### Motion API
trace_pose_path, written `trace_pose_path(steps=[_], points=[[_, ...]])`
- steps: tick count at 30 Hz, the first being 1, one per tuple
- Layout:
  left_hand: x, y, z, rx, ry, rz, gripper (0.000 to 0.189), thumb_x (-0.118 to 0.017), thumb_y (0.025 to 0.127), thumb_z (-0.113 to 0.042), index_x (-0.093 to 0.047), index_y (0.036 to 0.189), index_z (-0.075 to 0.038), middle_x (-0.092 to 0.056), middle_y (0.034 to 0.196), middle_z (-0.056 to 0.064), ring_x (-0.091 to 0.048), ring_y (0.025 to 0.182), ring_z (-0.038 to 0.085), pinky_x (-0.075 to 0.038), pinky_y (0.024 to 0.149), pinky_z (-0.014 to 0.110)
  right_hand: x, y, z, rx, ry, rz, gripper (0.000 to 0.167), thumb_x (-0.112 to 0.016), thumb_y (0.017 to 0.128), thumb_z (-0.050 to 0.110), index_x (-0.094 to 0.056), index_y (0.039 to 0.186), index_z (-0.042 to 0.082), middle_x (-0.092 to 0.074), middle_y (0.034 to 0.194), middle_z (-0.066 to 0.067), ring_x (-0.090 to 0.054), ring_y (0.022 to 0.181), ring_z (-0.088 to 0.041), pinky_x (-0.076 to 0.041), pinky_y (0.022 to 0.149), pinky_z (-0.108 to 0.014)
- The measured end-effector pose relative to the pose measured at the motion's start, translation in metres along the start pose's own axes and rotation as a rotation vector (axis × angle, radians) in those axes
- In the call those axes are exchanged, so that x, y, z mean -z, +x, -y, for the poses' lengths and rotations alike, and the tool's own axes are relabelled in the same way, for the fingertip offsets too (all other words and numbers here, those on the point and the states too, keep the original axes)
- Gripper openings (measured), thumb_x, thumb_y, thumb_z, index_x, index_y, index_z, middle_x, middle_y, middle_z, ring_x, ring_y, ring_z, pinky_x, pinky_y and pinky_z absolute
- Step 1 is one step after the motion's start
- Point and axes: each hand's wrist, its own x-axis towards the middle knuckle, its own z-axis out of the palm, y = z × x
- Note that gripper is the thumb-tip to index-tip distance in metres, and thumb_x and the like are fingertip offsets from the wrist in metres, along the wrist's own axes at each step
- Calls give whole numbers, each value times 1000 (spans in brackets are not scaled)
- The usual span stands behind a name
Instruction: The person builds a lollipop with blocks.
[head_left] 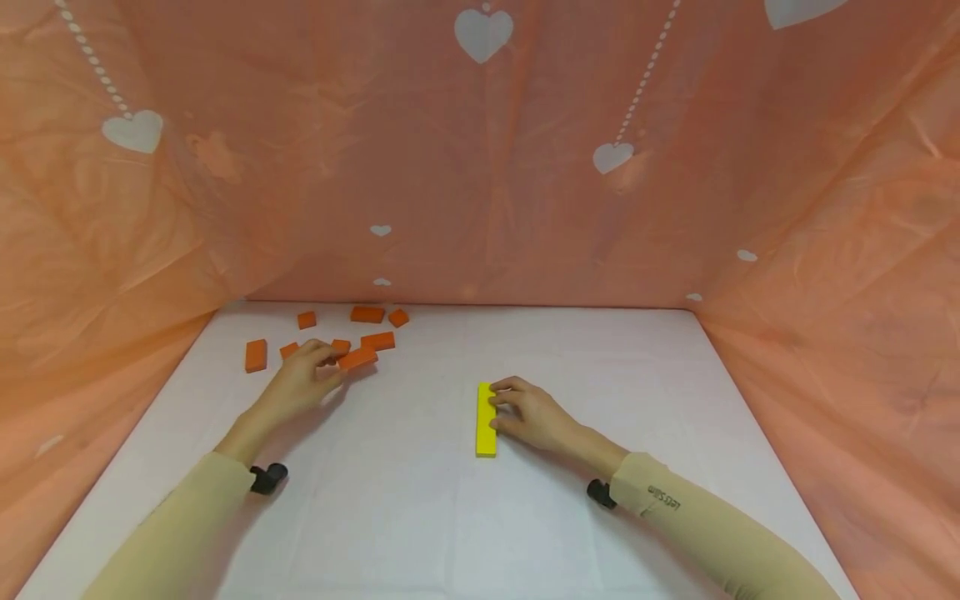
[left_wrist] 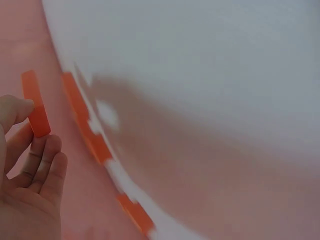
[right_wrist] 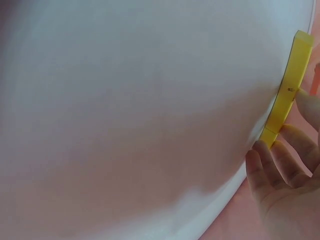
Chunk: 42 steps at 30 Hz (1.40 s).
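Note:
At the far left of the table, my left hand (head_left: 303,379) pinches an orange block (head_left: 358,359) between thumb and fingers. In the left wrist view this orange block (left_wrist: 35,102) is tilted, its lower end by the fingertips. My right hand (head_left: 536,417) rests its thumb and fingertips along the right side of a yellow bar (head_left: 486,429) near the table's middle. The right wrist view shows a seam near one end of the yellow bar (right_wrist: 290,82), with thumb and fingers of the right hand (right_wrist: 285,195) against its near side.
Several other orange blocks lie about the left hand, among them one at the left (head_left: 256,356), one at the back edge (head_left: 367,314) and one beside the held block (head_left: 378,341). Pink curtains (head_left: 480,167) with white hearts enclose the white table (head_left: 375,517) at the back and sides.

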Motion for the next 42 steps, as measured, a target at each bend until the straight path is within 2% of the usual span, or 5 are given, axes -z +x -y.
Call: trace_pose_path(steps=[6, 12, 22, 34, 42], points=[[-19, 28, -24, -80, -40, -7, 41, -69, 99, -8, -62, 136, 6, -57, 133, 22, -58, 119, 43, -50, 102, 59, 1, -1, 1, -3, -3, 7, 37, -74, 98, 23, -71, 129, 3, -57, 146, -12, -56, 135, -32, -46, 113, -48], [-38, 52, -49, -126, -58, 54, 39, -68, 99, -10, -64, 137, -1, -56, 138, 19, -55, 126, 41, -48, 106, 58, 1, 0, 1, 0, 5, 2, 36, -74, 98, 21, -71, 129, 2, -57, 145, -13, -57, 134, -32, -46, 113, -48], [-76, 82, -80, -193, -31, 169, 37, -70, 99, -12, -67, 134, -2, -61, 127, 13, -60, 117, 31, -53, 104, 48, 1, 0, 2, -22, 13, 12, 37, -75, 98, 22, -70, 130, 4, -57, 146, -11, -56, 135, -32, -45, 114, -47], [-104, 98, -96, -282, 13, 309, 32, -71, 98, -13, -71, 128, -3, -64, 120, 10, -61, 106, 25, -53, 100, 43, 3, 0, 3, -4, 8, 9, 36, -75, 98, 22, -72, 128, 1, -58, 144, -12, -57, 133, -32, -47, 112, -47], [-113, 99, -101, -262, 14, 372, 32, -70, 100, -15, -70, 130, -4, -63, 122, 8, -60, 107, 23, -52, 101, 42, 3, -1, 2, 12, 5, -4, 35, -75, 98, 21, -72, 126, 0, -59, 142, -13, -59, 131, -33, -47, 112, -48]])
